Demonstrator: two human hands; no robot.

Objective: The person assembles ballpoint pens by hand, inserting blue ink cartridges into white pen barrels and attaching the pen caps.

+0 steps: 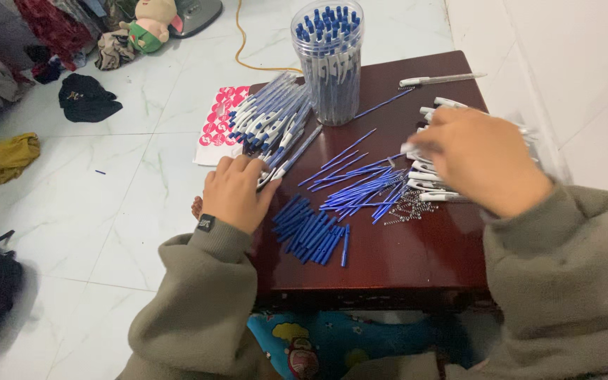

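My left hand [233, 190] rests at the left edge of a small dark red table [416, 260], fingers closed on a white and blue pen [284, 166] that lies by a heap of finished pens [270, 112]. My right hand [483, 160] reaches over a pile of white pen barrels [427, 179] at the right and touches one; whether it grips it is hidden. Between the hands lie thin blue ink refills [364, 179], a cluster of blue pen caps [311, 232] and several small metal springs [408, 206].
A clear round jar [328, 63] full of blue-capped pens stands at the table's back. A red and white sheet [216, 127] lies under the pen heap. Clothes [8, 156], a plush toy [150, 24] and a yellow cable [242, 42] lie on the white tiled floor.
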